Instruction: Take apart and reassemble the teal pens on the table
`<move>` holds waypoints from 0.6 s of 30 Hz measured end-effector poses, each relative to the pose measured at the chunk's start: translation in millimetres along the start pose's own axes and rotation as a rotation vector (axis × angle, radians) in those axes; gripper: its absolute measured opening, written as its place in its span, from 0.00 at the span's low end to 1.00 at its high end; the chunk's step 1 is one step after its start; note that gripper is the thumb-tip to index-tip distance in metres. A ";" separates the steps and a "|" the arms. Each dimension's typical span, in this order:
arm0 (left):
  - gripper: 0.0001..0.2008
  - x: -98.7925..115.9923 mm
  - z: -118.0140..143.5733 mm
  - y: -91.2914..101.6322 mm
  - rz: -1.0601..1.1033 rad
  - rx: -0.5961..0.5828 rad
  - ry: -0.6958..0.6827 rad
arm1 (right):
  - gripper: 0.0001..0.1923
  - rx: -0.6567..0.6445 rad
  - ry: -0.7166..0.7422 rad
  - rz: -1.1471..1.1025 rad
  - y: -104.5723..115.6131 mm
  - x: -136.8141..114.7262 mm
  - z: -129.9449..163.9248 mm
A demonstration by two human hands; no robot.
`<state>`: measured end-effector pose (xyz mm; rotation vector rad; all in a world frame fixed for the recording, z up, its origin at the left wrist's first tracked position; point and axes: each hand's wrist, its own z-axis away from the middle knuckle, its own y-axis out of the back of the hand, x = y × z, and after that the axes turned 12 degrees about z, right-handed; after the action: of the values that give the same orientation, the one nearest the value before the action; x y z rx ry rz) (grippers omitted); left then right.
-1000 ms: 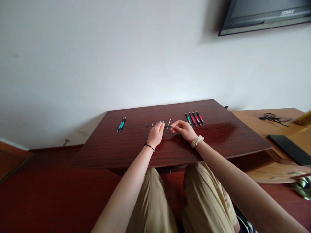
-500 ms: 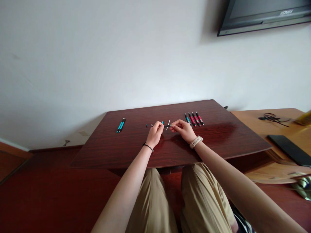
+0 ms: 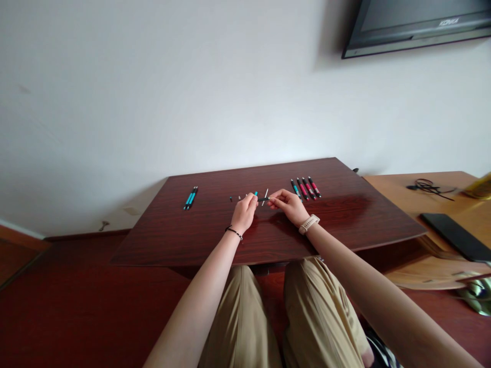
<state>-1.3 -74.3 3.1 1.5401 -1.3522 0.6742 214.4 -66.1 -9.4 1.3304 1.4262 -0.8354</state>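
Note:
Over the middle of the dark red-brown table [image 3: 161, 235], my left hand [image 3: 244, 210] is closed around a blue and black pen barrel [image 3: 263, 199]. My right hand [image 3: 288, 205] pinches the barrel's black end; whether a small part sits between those fingertips is too fine to tell. Just behind the barrel lies a thin white refill [image 3: 265, 193]. Small pen parts [image 3: 230, 198] lie left of my left hand, some partly hidden by it. Two blue and black pens [image 3: 191, 198] rest side by side at the left. Beyond my right hand is a row of pink and blue pens [image 3: 306, 188].
A lighter wooden desk [image 3: 406, 204] adjoins on the right, bearing a black cable [image 3: 427, 187], a flat black object [image 3: 456, 235] and a yellow item [image 3: 479, 188]. A television [image 3: 418, 25] hangs on the wall above.
Both hands stay at the same place on the pen barrel. The view has shifted very slightly; nothing else visibly differs.

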 end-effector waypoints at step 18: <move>0.29 -4.7 -4.0 3.8 -0.124 0.200 0.053 | 0.24 0.014 0.016 0.017 -1.5 -3.3 1.6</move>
<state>-5.4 -68.5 1.6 1.7369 -1.1673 0.7850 213.0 -68.9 -6.9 1.3604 1.4215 -0.8267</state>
